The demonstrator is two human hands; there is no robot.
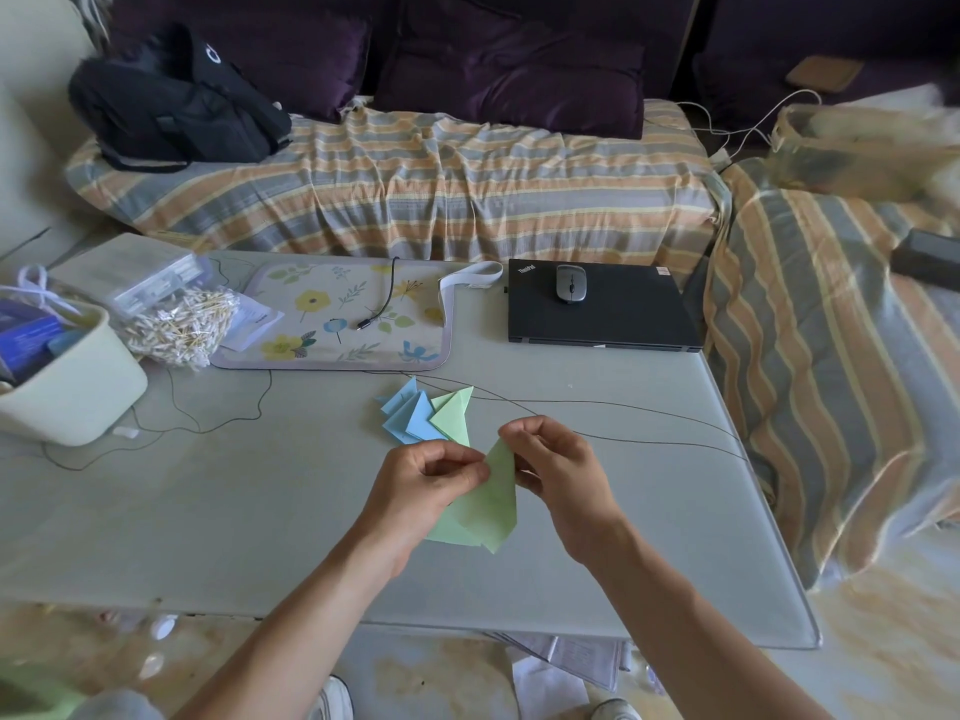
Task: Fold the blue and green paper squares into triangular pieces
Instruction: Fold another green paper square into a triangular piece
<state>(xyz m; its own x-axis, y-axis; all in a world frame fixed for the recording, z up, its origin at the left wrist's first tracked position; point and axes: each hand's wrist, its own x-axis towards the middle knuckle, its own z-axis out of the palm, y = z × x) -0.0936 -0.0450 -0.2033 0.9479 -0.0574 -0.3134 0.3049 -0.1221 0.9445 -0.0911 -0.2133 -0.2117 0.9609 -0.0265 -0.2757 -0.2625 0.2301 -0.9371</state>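
A green paper (491, 504), partly folded to a point at its top, is held above the grey table (260, 511) between both hands. My left hand (423, 483) pinches its left edge, and my right hand (558, 470) pinches the top corner. Under it lie flat green sheets (452, 532). Just beyond, a small pile of folded blue triangles (410, 415) and a folded green triangle (454, 415) rests on the table.
A closed black laptop (602, 309) with a mouse (570, 283) sits at the back right. A floral mat (337, 314), a bag of cotton swabs (179, 324) and a pale tub (67, 376) stand at the back left. Thin black cables (623, 439) cross the table.
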